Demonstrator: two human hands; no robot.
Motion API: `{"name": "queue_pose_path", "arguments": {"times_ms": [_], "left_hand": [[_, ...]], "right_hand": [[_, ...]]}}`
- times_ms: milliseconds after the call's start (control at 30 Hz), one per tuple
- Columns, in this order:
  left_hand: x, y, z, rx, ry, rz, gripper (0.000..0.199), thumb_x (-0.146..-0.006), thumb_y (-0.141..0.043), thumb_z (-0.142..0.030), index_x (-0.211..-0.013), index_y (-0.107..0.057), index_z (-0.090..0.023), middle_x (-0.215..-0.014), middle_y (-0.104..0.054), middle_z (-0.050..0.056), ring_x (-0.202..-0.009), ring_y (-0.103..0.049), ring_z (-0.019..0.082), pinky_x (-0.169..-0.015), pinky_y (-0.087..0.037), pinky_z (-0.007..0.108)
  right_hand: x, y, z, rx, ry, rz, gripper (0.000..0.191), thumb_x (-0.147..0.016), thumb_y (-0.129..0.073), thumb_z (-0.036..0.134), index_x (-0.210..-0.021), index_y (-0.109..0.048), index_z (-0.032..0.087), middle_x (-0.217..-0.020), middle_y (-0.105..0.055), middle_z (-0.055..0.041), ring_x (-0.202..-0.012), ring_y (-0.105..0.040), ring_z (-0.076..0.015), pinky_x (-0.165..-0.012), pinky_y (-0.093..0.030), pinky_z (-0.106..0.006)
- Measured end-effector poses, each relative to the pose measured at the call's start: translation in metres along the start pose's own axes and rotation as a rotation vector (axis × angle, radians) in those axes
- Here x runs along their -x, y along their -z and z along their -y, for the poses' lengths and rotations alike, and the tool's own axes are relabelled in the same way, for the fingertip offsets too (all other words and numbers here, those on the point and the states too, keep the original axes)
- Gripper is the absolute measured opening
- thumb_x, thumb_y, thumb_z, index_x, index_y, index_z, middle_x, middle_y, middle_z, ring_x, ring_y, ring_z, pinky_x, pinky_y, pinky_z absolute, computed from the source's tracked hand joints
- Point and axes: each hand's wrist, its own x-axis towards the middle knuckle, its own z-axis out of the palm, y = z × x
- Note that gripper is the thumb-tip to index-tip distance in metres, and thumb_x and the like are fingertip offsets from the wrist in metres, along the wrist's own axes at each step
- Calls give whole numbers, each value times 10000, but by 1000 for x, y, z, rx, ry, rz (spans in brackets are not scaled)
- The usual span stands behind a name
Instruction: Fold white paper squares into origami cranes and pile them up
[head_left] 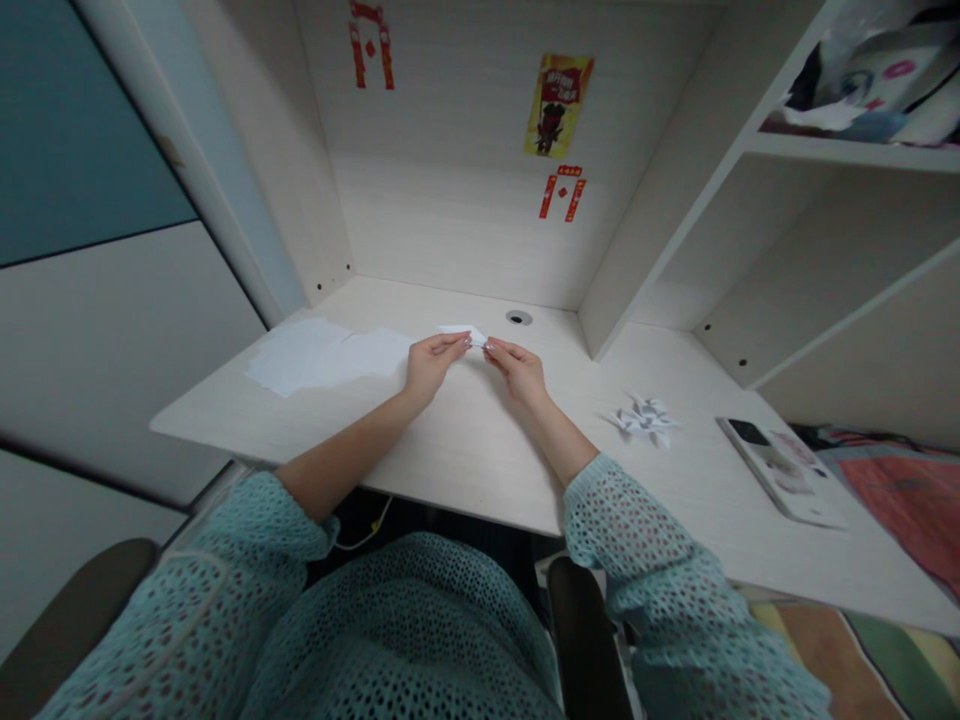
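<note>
Between my two hands, above the middle of the desk, is a small folded piece of white paper (478, 337). My left hand (435, 362) pinches its left side with thumb and fingertips. On the other side, my right hand (517, 370) is closed on its right end. The paper's exact folds are too small to make out. Flat white paper sheets (322, 352) lie spread to the left of my left hand. A cluster of folded white paper pieces (645, 418) rests on the desk to the right of my right forearm.
The pale desk (480, 450) has a round cable hole (518, 317) near the back wall. A phone (781, 470) lies at the right. A shelf divider (660, 200) rises at the back right. Below the desk edge stands a chair armrest (581, 630).
</note>
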Motion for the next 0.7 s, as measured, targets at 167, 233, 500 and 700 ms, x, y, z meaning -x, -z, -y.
{"name": "queue_pose_path", "arguments": {"times_ms": [167,233,500,700], "left_hand": [[-1,0,1,39,27,2,338,-624,-749,-344,-897,-711,-150,-961,-707,83,-890,-659,189,-908,-486,360],[0,-1,0,38,39,-3,342,-622,-750,-351,-897,-710,-151,-960,-707,83,-884,-661,191,-907,-488,366],[-1,-1,2,31,25,-8,350,-624,-747,-359,-903,-707,-152,-958,-705,89,-870,-667,192,-905,-492,368],[-1,-1,5,98,38,-50,378,-614,-754,-325,-944,-692,-154,-920,-708,75,-842,-668,174,-903,-496,362]], "right_hand": [[-1,0,0,-18,-2,-2,342,-513,-791,366,-785,-719,172,-800,-715,-47,-717,-634,-152,-795,-518,-336],[-1,0,0,0,8,-12,349,-511,-791,373,-787,-718,171,-786,-714,-45,-704,-630,-151,-784,-519,-336],[0,0,1,78,61,-17,362,-546,-768,404,-816,-713,168,-762,-710,-45,-685,-631,-151,-753,-513,-334],[1,0,-2,67,89,11,394,-551,-763,415,-858,-691,177,-742,-707,-41,-663,-636,-151,-721,-513,-323]]}}
